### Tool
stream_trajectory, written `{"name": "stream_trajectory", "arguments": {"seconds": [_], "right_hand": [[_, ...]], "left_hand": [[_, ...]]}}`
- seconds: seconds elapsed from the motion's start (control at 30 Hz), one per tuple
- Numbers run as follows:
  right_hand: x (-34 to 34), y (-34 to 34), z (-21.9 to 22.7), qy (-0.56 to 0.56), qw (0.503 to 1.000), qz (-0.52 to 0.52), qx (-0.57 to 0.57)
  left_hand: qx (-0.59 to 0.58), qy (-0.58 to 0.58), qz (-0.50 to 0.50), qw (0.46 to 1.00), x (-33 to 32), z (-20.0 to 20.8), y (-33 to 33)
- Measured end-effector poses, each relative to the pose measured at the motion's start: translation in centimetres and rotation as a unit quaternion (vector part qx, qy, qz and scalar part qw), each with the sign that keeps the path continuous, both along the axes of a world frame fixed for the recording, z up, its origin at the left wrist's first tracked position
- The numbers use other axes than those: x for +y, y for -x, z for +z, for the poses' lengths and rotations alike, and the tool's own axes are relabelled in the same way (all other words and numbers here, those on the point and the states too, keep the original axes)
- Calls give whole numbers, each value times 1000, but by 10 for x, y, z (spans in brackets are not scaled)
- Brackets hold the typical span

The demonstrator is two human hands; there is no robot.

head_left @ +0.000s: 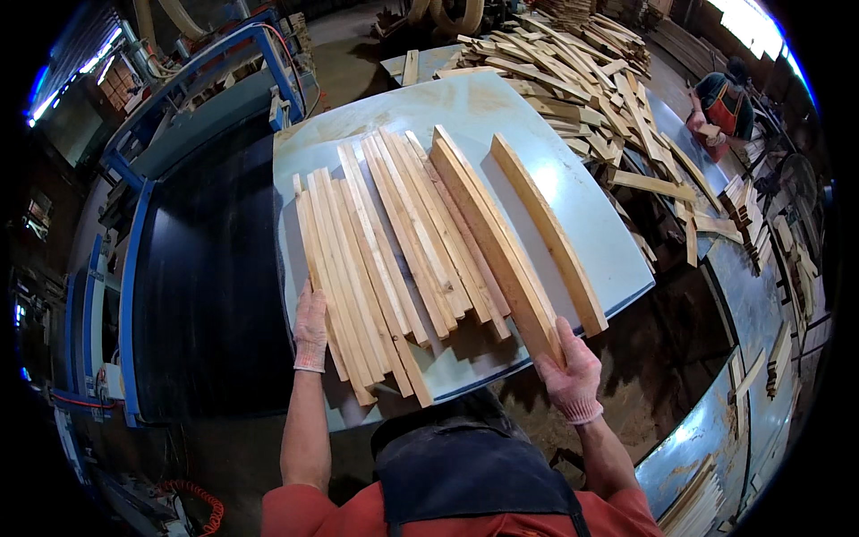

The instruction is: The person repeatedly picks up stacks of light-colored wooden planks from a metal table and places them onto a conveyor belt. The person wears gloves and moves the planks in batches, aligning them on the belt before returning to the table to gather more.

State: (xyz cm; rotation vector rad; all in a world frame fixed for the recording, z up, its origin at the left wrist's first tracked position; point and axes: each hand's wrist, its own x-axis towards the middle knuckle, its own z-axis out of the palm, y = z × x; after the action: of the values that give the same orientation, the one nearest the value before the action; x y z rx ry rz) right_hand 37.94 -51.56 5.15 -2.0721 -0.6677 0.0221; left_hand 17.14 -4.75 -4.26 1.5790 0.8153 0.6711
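Note:
Several pale wooden strips lie side by side on a light blue-grey tabletop, their near ends uneven. My left hand, in a thin pinkish work glove, rests along the outer side of the leftmost strip with its fingers stretched forward. In a matching glove, my right hand grips the near end of a wider wooden board standing on its edge at the right side of the row. Another on-edge board, slightly curved, stands apart farther right.
A blue-framed machine with a black belt adjoins the table on the left. Beyond the table's right side rises a large heap of loose wood pieces. A co-worker holds a wood piece at far right. Metal-topped benches carry more wood at lower right.

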Motion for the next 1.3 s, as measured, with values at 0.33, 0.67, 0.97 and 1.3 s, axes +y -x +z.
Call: {"name": "stream_trajectory", "arguments": {"seconds": [0.33, 0.67, 0.97, 1.3], "right_hand": [[-54, -86, 38, -136, 989, -61, 7], [-52, -169, -48, 12, 999, -27, 30], [-28, -138, -7, 238, 950, -75, -190], [150, -12, 25, 174, 935, 254, -176]], "left_hand": [[-61, 75, -2, 995, 2, -2, -2], [5, 45, -34, 998, -11, 39, -12], [88, -335, -2, 938, 71, 84, -97], [447, -424, -110, 780, 154, 110, -297]]}}
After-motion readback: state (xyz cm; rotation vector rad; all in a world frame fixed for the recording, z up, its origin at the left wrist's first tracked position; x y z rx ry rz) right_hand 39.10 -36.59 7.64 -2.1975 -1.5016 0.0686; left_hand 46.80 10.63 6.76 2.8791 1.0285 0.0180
